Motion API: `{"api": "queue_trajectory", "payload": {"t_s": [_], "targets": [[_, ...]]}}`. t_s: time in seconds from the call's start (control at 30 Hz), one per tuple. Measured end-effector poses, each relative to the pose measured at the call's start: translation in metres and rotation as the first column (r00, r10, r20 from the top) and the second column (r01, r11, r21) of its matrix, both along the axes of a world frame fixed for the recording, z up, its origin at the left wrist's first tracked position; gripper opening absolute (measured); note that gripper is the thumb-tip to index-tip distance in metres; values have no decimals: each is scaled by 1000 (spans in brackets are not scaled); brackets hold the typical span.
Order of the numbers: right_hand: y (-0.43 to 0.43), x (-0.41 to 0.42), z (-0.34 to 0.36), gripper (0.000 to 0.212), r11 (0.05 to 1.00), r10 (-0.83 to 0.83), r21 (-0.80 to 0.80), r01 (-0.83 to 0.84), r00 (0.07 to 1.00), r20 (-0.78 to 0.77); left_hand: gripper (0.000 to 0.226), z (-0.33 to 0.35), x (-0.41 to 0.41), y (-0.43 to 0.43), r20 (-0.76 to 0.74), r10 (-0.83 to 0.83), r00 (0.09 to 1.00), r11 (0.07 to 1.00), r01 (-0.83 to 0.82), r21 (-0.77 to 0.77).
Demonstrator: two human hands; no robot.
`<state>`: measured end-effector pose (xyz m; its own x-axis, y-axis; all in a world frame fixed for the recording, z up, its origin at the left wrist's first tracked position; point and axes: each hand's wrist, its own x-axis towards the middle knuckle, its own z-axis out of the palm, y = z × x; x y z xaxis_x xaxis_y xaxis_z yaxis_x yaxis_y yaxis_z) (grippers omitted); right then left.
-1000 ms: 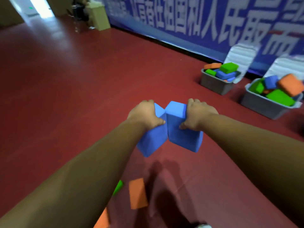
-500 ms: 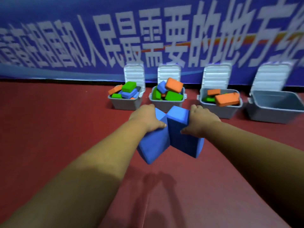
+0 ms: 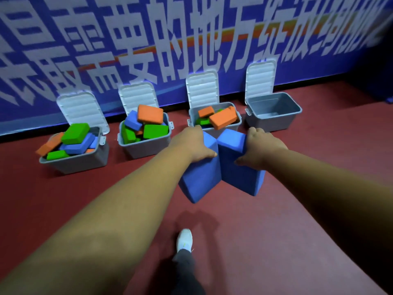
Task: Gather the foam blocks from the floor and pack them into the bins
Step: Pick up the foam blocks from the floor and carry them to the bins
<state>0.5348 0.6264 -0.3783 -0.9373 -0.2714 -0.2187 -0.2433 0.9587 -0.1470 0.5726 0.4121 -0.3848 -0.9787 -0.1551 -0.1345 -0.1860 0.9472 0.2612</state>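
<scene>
Left hand (image 3: 191,143): fingers curled over the top end of a blue foam block (image 3: 200,179), thumb pressed flat across its near face. A firm grip.

Right hand (image 3: 261,147): the same hold on a second blue foam block (image 3: 240,175), fingers hooked over the far edge and thumb on the near face. The hands are apart, one block each, arms stretched forward.

The blocks touch along their inner edges near the top. Each long axis runs downward and back toward the person. The lower ends splay apart, the left one down-left, the right one down-right. Both hang in the air above the red floor (image 3: 276,231), just in front of the third bin.

Four grey bins stand in a row against the wall, white ribbed lids tipped open behind them. The leftmost bin (image 3: 74,162) holds green, blue and orange blocks. The second bin (image 3: 144,149) is heaped with the same colours. The third bin (image 3: 237,123) shows orange blocks over green. The fourth bin (image 3: 274,121) has only its bare grey inside showing.

A blue banner (image 3: 287,67) on the wall carries large white Chinese characters. "的地方" can be read; the rest is smeared by blur.

At the bottom centre are a white shoe (image 3: 184,239) and a dark trouser leg (image 3: 185,265).
</scene>
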Motion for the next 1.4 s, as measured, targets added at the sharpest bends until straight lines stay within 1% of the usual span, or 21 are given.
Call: {"api": "queue_trajectory", "payload": {"t_s": [0.1,0.27,0.37,0.47,0.6,0.7,0.77,0.9,1.03,1.1,1.2,1.3,1.4], "targets": [[-29,-62,-17,89,999,-44,32,43,999,26,75,-18,-72,-29,29,-48,998,999,48,19],[-86,-172,-26,85,991,-105,85,98,991,84,70,-30,-194,-84,92,-107,990,994,103,46],[-112,-235,-27,79,986,-153,90,144,983,104,73,-34,-263,-112,90,-134,987,990,129,63],[-125,-291,-30,73,982,-166,106,156,982,95,78,-38,-323,-130,95,-150,984,987,145,66],[-131,-371,-44,72,979,-163,141,147,981,109,77,-56,-402,-145,139,-156,978,987,147,71],[-132,-445,-69,73,981,-156,136,139,980,124,81,-87,-465,-155,175,-131,976,990,119,74],[-134,-499,-94,75,984,-126,143,106,983,134,81,-111,-508,-161,211,-98,973,994,85,69],[-147,-617,-151,81,990,-45,141,19,982,183,63,-160,-593,-178,263,-4,965,998,-13,60],[-157,-720,-204,90,989,-9,144,-31,964,267,72,-210,-668,-190,328,80,941,995,-96,34],[-158,-759,-228,91,989,13,139,-54,961,276,70,-236,-697,-195,337,120,934,991,-133,17],[-157,-804,-264,81,992,25,115,-60,959,282,67,-273,-731,-201,356,167,920,984,-177,-3],[-161,-840,-300,78,997,5,70,-27,955,297,64,-312,-760,-209,353,184,917,979,-202,15],[-170,-868,-330,80,999,-35,12,33,965,260,65,-347,-786,-216,364,231,902,967,-254,16]]}}
